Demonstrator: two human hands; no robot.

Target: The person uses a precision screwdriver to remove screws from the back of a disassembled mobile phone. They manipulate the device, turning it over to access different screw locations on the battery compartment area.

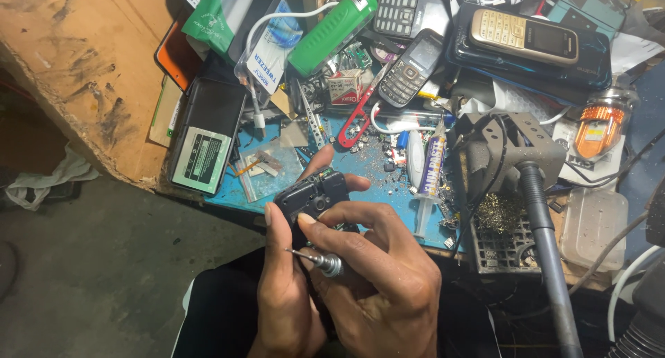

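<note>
Black and boxy, a small device (313, 200) sits gripped in the left hand (287, 289) near the blue mat's (388, 202) near edge, while the right hand (377, 275) pinches a slim screwdriver (315, 259) against it.

Sharp, evenly lit from above; dim floor at left, little glare.

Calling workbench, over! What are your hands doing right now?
Left hand grips small black device. Right hand pinches a screwdriver, tip pointing left beside the left thumb. Flux syringe and other clutter just beyond on the blue mat.
</note>
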